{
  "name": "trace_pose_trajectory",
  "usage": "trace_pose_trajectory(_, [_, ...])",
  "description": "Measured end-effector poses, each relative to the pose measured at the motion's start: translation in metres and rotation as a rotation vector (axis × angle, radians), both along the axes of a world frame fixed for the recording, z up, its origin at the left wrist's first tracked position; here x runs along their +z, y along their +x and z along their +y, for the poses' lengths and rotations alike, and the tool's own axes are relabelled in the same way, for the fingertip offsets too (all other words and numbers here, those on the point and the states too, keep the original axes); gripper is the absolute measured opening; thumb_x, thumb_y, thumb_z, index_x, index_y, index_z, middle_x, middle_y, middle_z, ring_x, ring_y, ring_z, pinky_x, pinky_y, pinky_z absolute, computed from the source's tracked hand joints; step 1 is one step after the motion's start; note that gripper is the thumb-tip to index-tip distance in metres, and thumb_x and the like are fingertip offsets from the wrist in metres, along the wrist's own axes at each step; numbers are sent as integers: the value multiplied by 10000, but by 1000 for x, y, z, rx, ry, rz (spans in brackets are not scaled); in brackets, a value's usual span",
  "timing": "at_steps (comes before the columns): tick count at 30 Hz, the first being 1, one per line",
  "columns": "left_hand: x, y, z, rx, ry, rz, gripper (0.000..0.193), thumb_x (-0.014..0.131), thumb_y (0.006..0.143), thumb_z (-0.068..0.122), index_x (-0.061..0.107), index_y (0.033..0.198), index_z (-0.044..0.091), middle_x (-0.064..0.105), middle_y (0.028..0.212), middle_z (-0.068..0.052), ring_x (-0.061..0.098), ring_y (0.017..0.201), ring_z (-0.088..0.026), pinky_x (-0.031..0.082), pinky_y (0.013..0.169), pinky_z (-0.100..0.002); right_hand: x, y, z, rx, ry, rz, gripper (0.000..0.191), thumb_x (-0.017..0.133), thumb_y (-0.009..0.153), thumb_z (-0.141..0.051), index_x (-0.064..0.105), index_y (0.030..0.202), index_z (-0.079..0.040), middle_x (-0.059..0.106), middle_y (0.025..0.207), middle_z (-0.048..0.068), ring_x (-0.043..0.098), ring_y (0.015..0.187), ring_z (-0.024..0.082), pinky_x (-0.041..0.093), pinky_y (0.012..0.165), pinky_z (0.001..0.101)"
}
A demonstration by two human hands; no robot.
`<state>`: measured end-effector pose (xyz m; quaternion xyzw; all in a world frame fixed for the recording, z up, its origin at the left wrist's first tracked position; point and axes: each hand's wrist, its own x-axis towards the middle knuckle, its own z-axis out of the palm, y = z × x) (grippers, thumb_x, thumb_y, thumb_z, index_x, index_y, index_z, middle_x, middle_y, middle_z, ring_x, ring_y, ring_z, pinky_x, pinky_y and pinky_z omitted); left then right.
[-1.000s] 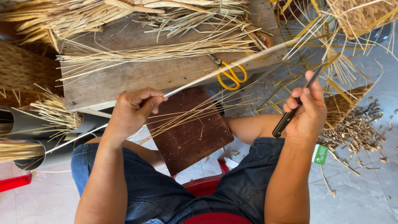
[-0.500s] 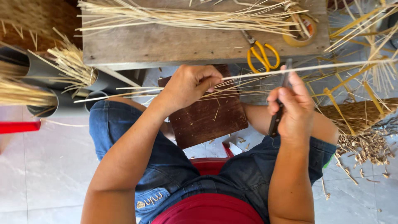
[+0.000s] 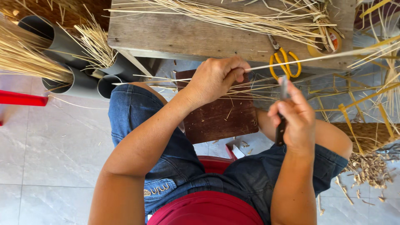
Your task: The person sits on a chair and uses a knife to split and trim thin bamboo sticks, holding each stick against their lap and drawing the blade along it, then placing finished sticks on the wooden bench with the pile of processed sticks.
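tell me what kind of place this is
Probably a small home workshop for weaving or basket-making. Bundles of pale straw strips lie on a rough wooden bench, more stand in grey pipes, and trimmed scraps litter the tiled floor beside yellow-handled scissors.

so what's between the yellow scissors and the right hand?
Head view: only the knife blade, rising from the right hand toward the yellow scissors; otherwise bare.

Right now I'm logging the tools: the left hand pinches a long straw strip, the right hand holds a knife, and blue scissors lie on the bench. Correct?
Not quite: the scissors on the bench are yellow, as the head view shows. The left hand does pinch the strip, and the right hand holds the knife.
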<state>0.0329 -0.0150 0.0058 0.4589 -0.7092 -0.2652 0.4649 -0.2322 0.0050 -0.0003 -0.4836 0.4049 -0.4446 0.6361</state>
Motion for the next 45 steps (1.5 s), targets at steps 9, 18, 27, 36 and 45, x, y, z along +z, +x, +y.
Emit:
trace_pose_trajectory(9, [3,3,6,-68,32,-207,75,696,974,219,728,990,153,741,724,-15,738,678,-240,560,629,-377,-11,6,-2,-109,-49,-66,459,600,1052,-50,549,1507,-11,661,858,110,546,649,121,458,604,240])
trace_pose_trajectory(18, [19,-3,13,-116,190,-180,109,687,972,220,750,991,133,720,659,2,717,577,-127,552,573,-306,-25,16,6,-13,-55,12,457,604,1044,-76,532,1493,-27,674,855,116,555,647,111,464,596,244])
trace_pose_trajectory(27, [21,26,9,-187,335,-69,95,674,997,140,747,1023,84,728,694,-20,702,600,-75,525,537,-248,-13,-60,-20,-314,-52,-287,463,595,1072,-67,527,1529,-97,635,888,68,540,664,111,443,583,252])
trace_pose_trajectory(36, [49,32,17,-18,-116,461,118,684,1113,88,731,1213,49,608,972,-3,549,849,-68,473,734,-226,-24,-40,-4,-192,-38,-259,403,635,1055,-85,576,1448,-14,633,1012,69,550,678,131,448,574,264])
trace_pose_trajectory(45, [68,40,89,277,-261,935,87,683,1149,104,629,1163,37,688,981,-79,637,818,-120,528,721,-249,-27,-4,39,38,-12,-218,412,632,1016,-152,597,1390,16,673,1087,106,485,545,52,393,467,205])
